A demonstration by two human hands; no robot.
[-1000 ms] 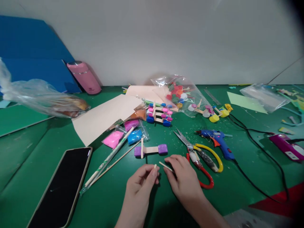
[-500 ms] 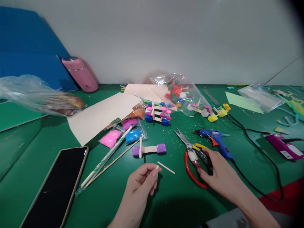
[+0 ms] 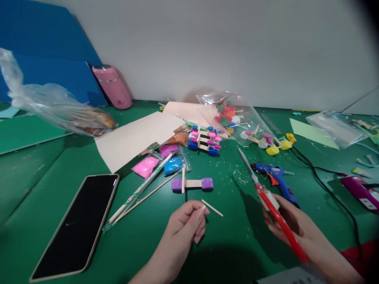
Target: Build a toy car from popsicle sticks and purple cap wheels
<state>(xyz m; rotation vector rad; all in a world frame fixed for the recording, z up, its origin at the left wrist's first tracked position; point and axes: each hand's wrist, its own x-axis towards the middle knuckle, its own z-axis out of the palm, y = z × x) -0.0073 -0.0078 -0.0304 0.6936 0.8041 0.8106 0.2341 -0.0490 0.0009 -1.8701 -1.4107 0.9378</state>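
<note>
Your left hand [image 3: 188, 223] pinches one short stick piece [image 3: 203, 207] between thumb and fingertips, most of it hidden by your fingers; your right hand [image 3: 308, 232] is wrapped around one pair of scissors [image 3: 281, 224], lifted and seen almost edge-on, so you can't make out the second handle. One loose stick piece [image 3: 212, 208] lies on the tabletop [image 3: 231, 244] toward the near edge, just beside your left fingertips. Beyond it sits one axle piece [image 3: 194, 184], two purple blocks joined by a flat wooden strip, with an upright stick at its left block. You have one long stick [image 3: 149, 195] and one wrapped straw-like tube [image 3: 137, 195] lying to the left, then one phone [image 3: 77, 225] nearer the left edge. At least four clear packets [image 3: 145, 167] hold pink, blue, magenta and orange material. Near the far edge, a clear bag [image 3: 250, 112] holds red, green and white round pieces, too jumbled to count; toward the far left corner, another plastic bag [image 3: 56, 104] holds something brown, blurred by the film. One glue gun [image 3: 286, 189] lies beyond your right hand.
</note>
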